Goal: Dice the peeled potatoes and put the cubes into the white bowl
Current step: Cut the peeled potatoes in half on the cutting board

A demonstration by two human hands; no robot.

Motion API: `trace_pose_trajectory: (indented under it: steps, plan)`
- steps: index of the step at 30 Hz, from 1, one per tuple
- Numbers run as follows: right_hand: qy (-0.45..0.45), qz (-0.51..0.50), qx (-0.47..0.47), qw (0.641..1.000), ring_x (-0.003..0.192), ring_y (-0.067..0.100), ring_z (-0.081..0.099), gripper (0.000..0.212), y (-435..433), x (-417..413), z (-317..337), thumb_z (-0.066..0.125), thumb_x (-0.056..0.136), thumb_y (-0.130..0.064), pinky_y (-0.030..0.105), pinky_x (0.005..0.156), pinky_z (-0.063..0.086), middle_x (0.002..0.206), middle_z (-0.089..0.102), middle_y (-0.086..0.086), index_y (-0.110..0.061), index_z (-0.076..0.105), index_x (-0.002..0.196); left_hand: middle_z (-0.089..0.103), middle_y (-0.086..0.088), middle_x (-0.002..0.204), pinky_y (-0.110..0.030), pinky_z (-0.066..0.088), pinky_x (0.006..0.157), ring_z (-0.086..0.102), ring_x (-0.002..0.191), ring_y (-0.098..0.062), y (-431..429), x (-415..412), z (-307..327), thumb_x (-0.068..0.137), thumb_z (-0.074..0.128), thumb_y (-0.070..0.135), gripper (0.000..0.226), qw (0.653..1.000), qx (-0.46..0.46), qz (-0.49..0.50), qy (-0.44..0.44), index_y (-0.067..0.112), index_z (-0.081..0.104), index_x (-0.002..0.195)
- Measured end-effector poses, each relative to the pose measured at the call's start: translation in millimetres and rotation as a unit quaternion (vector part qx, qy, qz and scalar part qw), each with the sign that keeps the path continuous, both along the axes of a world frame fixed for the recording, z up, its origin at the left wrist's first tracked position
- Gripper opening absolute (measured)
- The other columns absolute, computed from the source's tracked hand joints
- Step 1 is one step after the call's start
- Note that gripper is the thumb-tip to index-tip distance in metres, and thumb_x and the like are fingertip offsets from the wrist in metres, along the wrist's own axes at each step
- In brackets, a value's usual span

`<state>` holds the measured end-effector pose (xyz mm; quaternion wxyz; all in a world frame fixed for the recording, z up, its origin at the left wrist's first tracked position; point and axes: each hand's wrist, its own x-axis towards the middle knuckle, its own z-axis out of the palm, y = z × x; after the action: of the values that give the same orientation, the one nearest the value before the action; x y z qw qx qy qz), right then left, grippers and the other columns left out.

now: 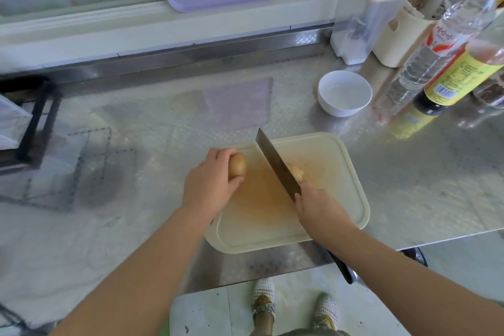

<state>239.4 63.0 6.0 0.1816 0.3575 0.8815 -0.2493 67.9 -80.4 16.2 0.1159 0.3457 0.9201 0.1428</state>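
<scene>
1. A cream cutting board point(335, 194) lies on a steel counter point(422, 172).
2. The left hand point(210, 183) is closed around a potato point(237, 167) at the board's far left corner.
3. The right hand point(317, 206) grips a cleaver point(275, 163), its blade tilted over the board.
4. A second potato piece point(296, 171) lies just right of the blade.
5. The white bowl point(344, 93) stands far right of the board, well apart.

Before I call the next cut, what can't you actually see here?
Head view only:
- Second potato: mostly hidden behind the cleaver blade.
- Cleaver handle: covered by the right hand.
- Potato in the left hand: far side hidden by fingers.
- White bowl: contents unclear, glare.
</scene>
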Motion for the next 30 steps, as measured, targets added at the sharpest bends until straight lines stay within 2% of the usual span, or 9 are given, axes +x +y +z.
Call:
trace_pose_trajectory:
  steps: [4,8,12,15,17,20,22,24,30]
  plan:
    - [0.01,0.012,0.012,1.0,0.069,0.019,0.061,0.024,2.6,-0.7,1.2,0.03,0.109,-0.032,0.04,0.068,0.057,0.079,0.057,0.0,-0.016,0.048,0.113,0.047,0.005,0.132,-0.034,0.048,0.084,0.054,0.111,-0.023,9.8,-7.6,-12.0,0.086,0.066,0.045,0.056,0.985,-0.09,-0.117,0.086,0.032,0.044,0.136]
    - [-0.002,0.052,0.046,0.998,0.075,0.019,0.063,0.029,11.3,5.2,3.7,0.028,0.109,-0.034,0.036,0.07,0.058,0.084,0.057,-0.002,-0.018,0.046,0.126,0.047,0.008,0.132,-0.037,0.049,0.087,0.056,0.112,-0.021,-4.5,-13.7,-10.4,0.084,0.069,0.045,0.059,0.994,-0.07,-0.084,0.031,0.033,0.044,0.137]
    - [-0.031,0.12,0.101,0.987,0.078,0.023,0.063,0.015,39.9,19.5,5.3,0.031,0.107,-0.027,0.042,0.072,0.059,0.085,0.055,-0.003,-0.025,0.042,0.117,0.055,0.008,0.119,-0.038,0.052,0.08,0.061,0.099,-0.015,1.5,-22.6,19.6,0.09,0.064,0.036,0.034,0.992,0.116,0.035,0.031,0.029,0.058,0.122]
    - [-0.024,0.195,0.162,0.967,0.058,0.022,0.052,0.007,59.8,27.8,5.3,0.037,0.102,-0.018,0.035,0.051,0.047,0.074,0.051,-0.005,-0.024,0.038,0.104,0.062,0.005,0.111,-0.035,0.051,0.079,0.063,0.095,-0.016,43.1,-13.2,40.3,0.09,0.064,0.025,0.026,0.976,0.208,-0.041,0.048,0.024,0.064,0.116]
    - [-0.02,0.227,0.2,0.953,0.049,0.021,0.04,0.01,67.3,31.0,4.7,0.041,0.099,-0.015,0.033,0.043,0.032,0.067,0.043,-0.005,-0.024,0.037,0.103,0.066,0.003,0.114,-0.038,0.05,0.087,0.063,0.101,-0.02,76.8,1.0,44.2,0.09,0.064,0.026,0.03,0.975,0.167,-0.147,-0.001,0.023,0.064,0.119]
    - [-0.026,0.264,0.238,0.934,0.041,0.019,0.025,0.016,73.2,36.2,0.3,0.051,0.094,-0.013,0.032,0.041,0.014,0.062,0.032,-0.005,-0.024,0.042,0.102,0.064,0.006,0.126,-0.042,0.044,0.101,0.058,0.117,-0.019,118.8,17.7,32.3,0.09,0.062,0.042,0.042,0.964,-0.032,-0.24,-0.109,0.026,0.06,0.128]
    - [-0.028,0.27,0.245,0.931,0.037,0.017,0.011,0.027,74.9,38.9,-1.1,0.069,0.078,-0.011,0.027,0.041,0.005,0.055,0.02,-0.006,-0.022,0.049,0.093,0.067,0.001,0.117,-0.045,0.046,0.097,0.06,0.109,-0.021,134.5,21.5,24.8,0.088,0.061,0.049,0.036,0.946,-0.115,-0.273,-0.135,0.023,0.065,0.113]
    - [0.008,0.262,0.248,0.932,0.037,0.016,-0.001,0.038,77.5,40.5,-5.3,0.078,0.06,-0.006,0.022,0.043,0.0,0.055,0.008,-0.007,-0.021,0.052,0.084,0.068,-0.005,0.106,-0.045,0.05,0.089,0.062,0.098,-0.025,141.6,20.8,21.9,0.085,0.062,0.052,0.036,0.936,-0.14,-0.293,-0.137,0.018,0.065,0.097]
    - [0.075,0.25,0.225,0.939,0.04,0.015,-0.006,0.043,76.6,38.4,-4.7,0.079,0.049,0.001,0.018,0.045,0.0,0.058,-0.001,-0.007,-0.018,0.051,0.077,0.064,0.001,0.12,-0.033,0.047,0.091,0.058,0.104,-0.018,141.3,20.9,25.8,0.082,0.072,0.048,0.053,0.926,-0.147,-0.292,-0.187,0.02,0.062,0.126]
